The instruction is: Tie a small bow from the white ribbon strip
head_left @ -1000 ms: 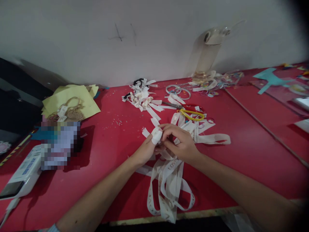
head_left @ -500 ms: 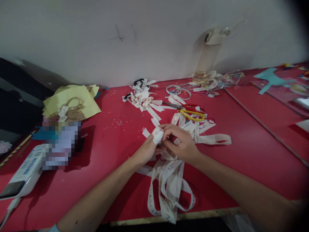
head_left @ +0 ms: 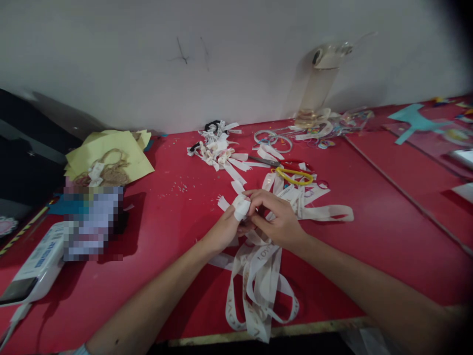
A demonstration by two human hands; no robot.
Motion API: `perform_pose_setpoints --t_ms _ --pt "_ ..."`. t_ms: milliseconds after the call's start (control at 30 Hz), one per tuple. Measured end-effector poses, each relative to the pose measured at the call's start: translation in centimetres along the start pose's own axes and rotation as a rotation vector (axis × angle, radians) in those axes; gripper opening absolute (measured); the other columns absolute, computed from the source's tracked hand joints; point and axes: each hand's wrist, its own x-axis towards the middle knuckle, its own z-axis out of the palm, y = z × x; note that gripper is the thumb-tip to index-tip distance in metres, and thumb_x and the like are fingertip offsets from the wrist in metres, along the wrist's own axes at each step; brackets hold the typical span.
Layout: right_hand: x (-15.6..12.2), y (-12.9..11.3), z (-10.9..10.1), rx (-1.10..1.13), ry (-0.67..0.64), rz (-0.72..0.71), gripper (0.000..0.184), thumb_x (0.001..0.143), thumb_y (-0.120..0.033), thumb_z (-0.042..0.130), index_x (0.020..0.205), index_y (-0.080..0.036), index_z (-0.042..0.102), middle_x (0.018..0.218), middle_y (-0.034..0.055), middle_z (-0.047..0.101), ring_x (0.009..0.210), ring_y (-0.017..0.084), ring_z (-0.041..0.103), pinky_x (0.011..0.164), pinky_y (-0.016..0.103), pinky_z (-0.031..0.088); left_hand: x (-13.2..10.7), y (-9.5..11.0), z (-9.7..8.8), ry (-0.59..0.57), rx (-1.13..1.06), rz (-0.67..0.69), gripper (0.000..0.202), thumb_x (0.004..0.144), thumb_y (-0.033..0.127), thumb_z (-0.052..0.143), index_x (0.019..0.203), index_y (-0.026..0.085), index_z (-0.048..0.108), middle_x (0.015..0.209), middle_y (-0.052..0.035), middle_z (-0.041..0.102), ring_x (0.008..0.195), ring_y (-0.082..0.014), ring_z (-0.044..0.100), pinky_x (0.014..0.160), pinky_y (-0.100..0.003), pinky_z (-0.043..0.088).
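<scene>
Left hand (head_left: 221, 231), right hand (head_left: 278, 220) pinch white ribbon (head_left: 263, 254); print reads "LOV".

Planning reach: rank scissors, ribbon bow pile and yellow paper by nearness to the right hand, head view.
From the right hand:
1. Scissors, just beyond it.
2. Ribbon bow pile, farther back, to the left.
3. Yellow paper, far left.

This looks like a small craft workshop, with a handwork bench set against a plain white wall (head_left: 236, 59). The long red counter (head_left: 166, 217) is strewn with making materials: long white printed ribbon strips (head_left: 258, 276), a heap of small white ribbon bows (head_left: 218, 150), scissors with red and yellow handles (head_left: 291, 172), clear plastic rings (head_left: 275, 140), yellow paper sheets (head_left: 121, 148) carrying brown twine (head_left: 111, 170), and a teal paper cut-out (head_left: 412, 121). Tiny offcuts speckle the surface.
</scene>
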Motion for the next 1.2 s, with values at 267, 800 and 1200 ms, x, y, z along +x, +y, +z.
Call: perform_pose_setpoints --t_ms 267,800,1200 --pt "-0.01 0.13 0.08 0.017 0.000 0.012 0.021 0.078 0.000 0.053 0.079 -0.021 0.055 0.086 0.0030 0.061 0.101 0.021 0.060 0.078 0.031 0.048 0.01 -0.18 -0.13 -0.015 0.009 0.009 0.041 0.085 0.060 0.047 0.078 0.020 0.040 0.053 0.0082 0.029 0.046 -0.0057 0.022 0.044 -0.021 0.017" --pt "0.19 -0.12 -0.06 0.037 0.016 -0.021 0.018 0.080 -0.003 0.055 0.079 -0.021 0.057 0.085 0.0033 0.061 0.097 0.020 0.061 0.075 0.031 0.050 -0.12 0.02 -0.17 0.009 -0.047 -0.040 0.045 0.083 0.062 0.048 0.075 0.018 0.044 0.056 0.0051 0.040 0.046 -0.0048 0.025 0.044 -0.020 0.018" --pt "-0.46 0.40 0.41 0.204 0.016 0.151 0.009 0.086 -0.019 0.062 0.093 -0.022 0.057 0.093 0.0028 0.062 0.062 0.009 0.063 0.056 0.022 0.055 0.11 -0.47 -0.57 -0.043 -0.154 -0.133 0.053 0.082 0.066 0.043 0.069 0.015 0.050 0.058 0.0008 0.049 0.041 -0.0041 0.026 0.040 -0.019 0.018"
